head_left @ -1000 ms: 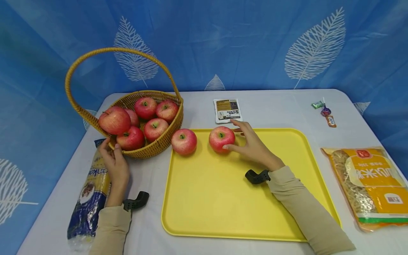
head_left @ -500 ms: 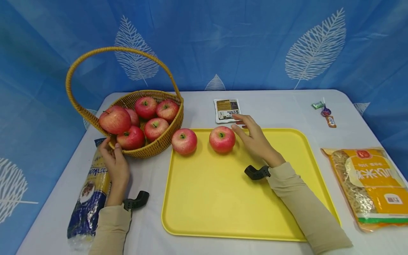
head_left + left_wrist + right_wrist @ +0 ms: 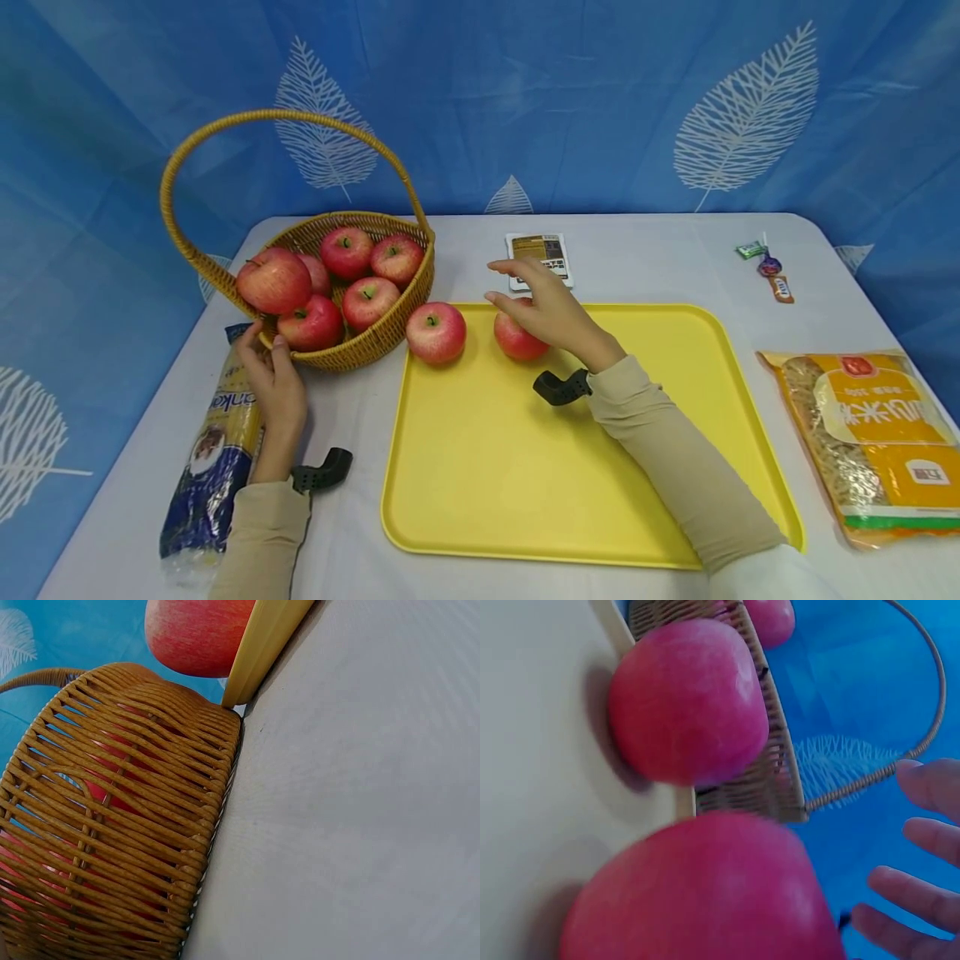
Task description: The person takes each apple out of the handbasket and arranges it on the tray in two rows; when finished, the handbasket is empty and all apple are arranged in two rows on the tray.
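Observation:
A wicker basket [image 3: 360, 354] full of red apples stands at the back left in the head view. My left hand [image 3: 276, 392] holds its near left rim, thumb in front and fingers at the side. In the left wrist view the basket's woven wall [image 3: 120, 817] fills the left side. My right hand [image 3: 551, 308] is over the right-hand apple [image 3: 517, 340] on the yellow tray [image 3: 480, 467], fingers spread and holding nothing, partly covering that apple. Another apple [image 3: 437, 333] sits at the tray's back left corner, beside the basket. Both apples show large in the right wrist view.
A blue and gold packet [image 3: 206, 467] lies left of the left forearm. Behind the tray is a small flat pouch [image 3: 536, 247]. Wrapped candies [image 3: 768, 265] lie at the back right, and an orange noodle bag [image 3: 870, 442] lies right of the tray.
My right hand has come off the right-hand apple, lifted back, then moved left over it. The apple stays in place on the tray. My left hand keeps its place at the basket.

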A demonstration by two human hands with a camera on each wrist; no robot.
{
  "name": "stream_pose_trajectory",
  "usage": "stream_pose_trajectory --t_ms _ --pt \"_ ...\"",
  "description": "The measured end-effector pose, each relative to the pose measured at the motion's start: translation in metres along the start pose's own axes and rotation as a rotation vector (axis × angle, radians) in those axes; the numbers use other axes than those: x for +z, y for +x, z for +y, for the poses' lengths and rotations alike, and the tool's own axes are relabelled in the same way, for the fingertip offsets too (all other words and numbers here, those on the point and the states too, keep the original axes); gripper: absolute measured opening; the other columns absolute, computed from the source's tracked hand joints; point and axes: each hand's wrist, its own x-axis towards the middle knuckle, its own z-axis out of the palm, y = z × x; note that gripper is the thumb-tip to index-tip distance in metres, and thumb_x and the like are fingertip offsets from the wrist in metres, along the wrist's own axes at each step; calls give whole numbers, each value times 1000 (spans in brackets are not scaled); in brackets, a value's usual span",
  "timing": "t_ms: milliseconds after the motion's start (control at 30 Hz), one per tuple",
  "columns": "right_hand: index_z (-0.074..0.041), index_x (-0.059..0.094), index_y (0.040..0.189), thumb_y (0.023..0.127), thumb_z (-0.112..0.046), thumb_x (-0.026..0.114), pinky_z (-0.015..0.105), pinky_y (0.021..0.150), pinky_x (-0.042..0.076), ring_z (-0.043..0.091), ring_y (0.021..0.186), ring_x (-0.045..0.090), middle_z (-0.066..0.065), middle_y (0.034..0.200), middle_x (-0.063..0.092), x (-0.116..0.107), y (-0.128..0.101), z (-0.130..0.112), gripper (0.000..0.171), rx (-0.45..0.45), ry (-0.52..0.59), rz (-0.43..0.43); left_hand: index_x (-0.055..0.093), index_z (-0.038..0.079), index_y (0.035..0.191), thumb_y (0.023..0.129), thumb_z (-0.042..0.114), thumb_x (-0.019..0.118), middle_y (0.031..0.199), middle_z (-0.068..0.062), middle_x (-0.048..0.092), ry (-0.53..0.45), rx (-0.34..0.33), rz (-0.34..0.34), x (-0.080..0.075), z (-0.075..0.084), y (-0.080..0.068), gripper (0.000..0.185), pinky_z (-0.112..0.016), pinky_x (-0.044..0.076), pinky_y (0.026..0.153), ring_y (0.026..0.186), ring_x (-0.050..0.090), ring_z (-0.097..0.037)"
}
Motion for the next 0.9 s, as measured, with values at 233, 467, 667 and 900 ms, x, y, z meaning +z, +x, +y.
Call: stream_pose_trajectory --t_ms 233,467,667,900 --pt "-14 50 128 88 -35 56 36 98 38 20 113 47 4 122 52 22 22 -19 45 -61 -43 -81 31 -5 130 96 12 35 137 -19 34 11 7 3 0 -2 0 39 -32 27 107 128 34 -24" --pt "-12 51 127 86 -39 57 32 101 35 17 116 47 5 123 53 47 46 -38 49 -127 -79 -135 31 -5 130 96 12 36 136 -19 34 -10 8 0 1 -3 2 39 -31 28 106 127 35 -23" --pt "-14 47 131 85 -44 57 35 104 29 18 119 43 3 128 51 67 60 -52 55 -114 -175 -133 30 -5 130 96 11 35 137 -18 32 -15 4 -3 1 -3 1 38 -32 27 107 128 34 -22" --pt "-12 39 137 86 -47 53 37 105 29 20 125 41 7 135 46 79 74 -66 63 -59 -272 -169 30 -4 131 95 11 35 138 -18 33 -3 1 4 0 -2 0 39 -32 27 108 128 33 -23"
